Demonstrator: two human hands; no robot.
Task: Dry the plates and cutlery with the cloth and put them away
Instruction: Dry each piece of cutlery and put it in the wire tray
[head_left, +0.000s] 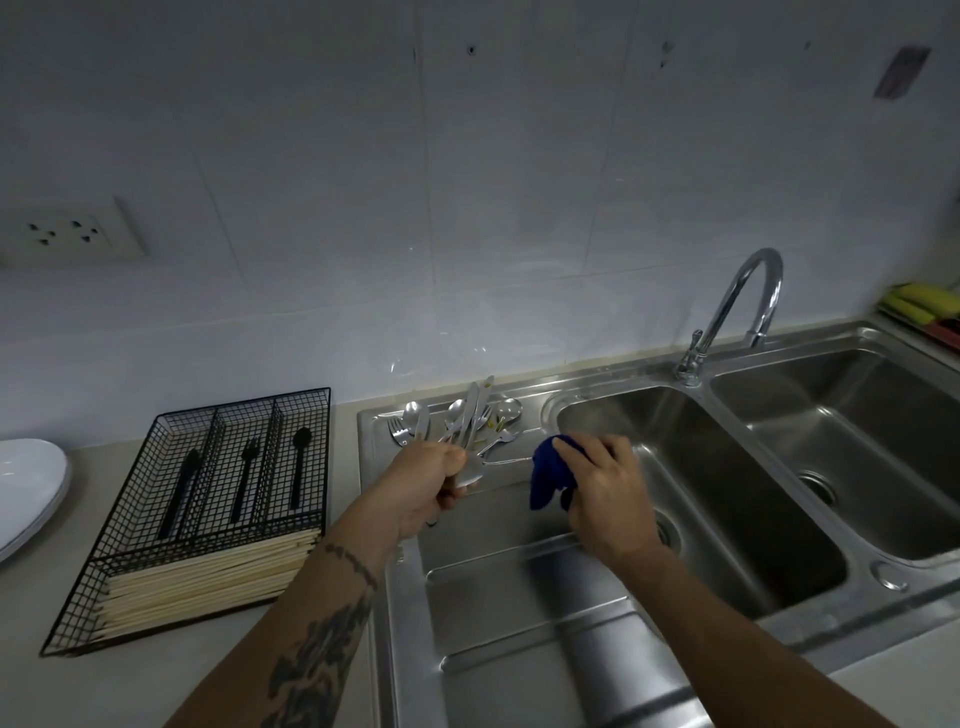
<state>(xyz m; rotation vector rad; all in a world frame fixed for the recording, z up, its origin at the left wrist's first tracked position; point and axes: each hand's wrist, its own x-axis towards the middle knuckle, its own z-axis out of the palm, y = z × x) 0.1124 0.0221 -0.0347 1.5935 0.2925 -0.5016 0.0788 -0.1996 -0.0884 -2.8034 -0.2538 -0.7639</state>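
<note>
My left hand (423, 483) grips a bundle of steel cutlery (470, 418), handles in the fist and heads fanned upward over the drainboard (519, 597). More spoons and a fork (506, 415) lie at the drainboard's back edge, partly hidden behind the bundle. My right hand (605, 488) holds a dark blue cloth (548, 475) just to the right of the bundle, a small gap apart. A black wire cutlery tray (130, 582) sits on the counter to the left, with black knife, fork and spoon marks in its compartments. White plates (26, 488) are stacked at the far left.
Pale chopsticks (208, 582) fill the tray's front compartment. A double steel sink (727, 467) with a curved tap (748, 306) lies to the right. Yellow-green sponges (919, 304) sit at the far right. A wall socket (67, 231) is on the tiled wall at the left.
</note>
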